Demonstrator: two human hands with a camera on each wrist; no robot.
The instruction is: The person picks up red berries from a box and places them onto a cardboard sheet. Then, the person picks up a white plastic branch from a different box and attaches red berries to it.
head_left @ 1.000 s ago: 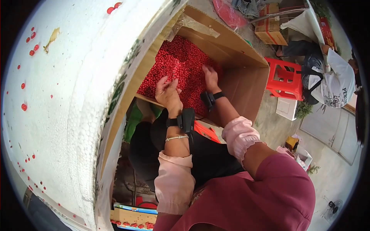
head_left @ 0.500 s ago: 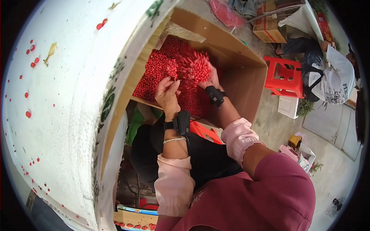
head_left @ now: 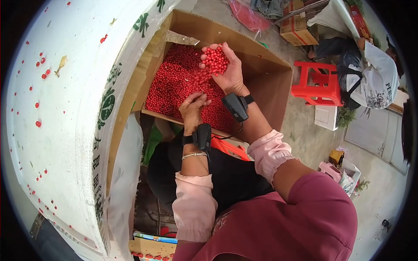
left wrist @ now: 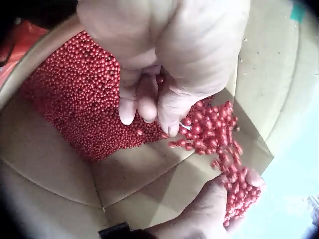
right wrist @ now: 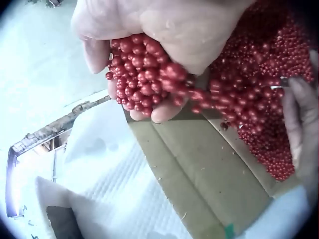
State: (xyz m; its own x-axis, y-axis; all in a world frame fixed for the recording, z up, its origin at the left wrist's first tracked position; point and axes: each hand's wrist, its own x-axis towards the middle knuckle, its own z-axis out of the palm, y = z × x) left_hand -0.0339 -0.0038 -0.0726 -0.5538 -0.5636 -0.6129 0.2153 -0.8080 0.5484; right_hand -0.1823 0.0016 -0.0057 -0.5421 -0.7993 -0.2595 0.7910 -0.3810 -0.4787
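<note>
Small round red berries (head_left: 167, 91) fill much of an open cardboard box (head_left: 270, 89). Above them the right hand (head_left: 230, 74) is cupped around a heap of berries (head_left: 215, 61); in the right wrist view its fingers (right wrist: 162, 112) curl under that heap. Berries, blurred by motion, trail between the heap and the left hand (head_left: 191, 111), which is over the box's near side. Seen in the left wrist view, the left hand (left wrist: 169, 50) has bent fingers, thumb and fingertips together. They pinch a small pale piece (right wrist: 283, 83), seen in the right wrist view, beside the trailing berries.
A white foam surface (head_left: 56, 130) dotted with loose berries stands left of the box. To the right are a red stool (head_left: 320, 89), a white box (head_left: 325, 117) and a seated person (head_left: 370, 80). Another carton (head_left: 296, 28) lies beyond.
The right hand has come up out of the berries with a heap in it and turned palm up, moving toward the box's far side. The left hand stays low, its fingers drawn closer together.
</note>
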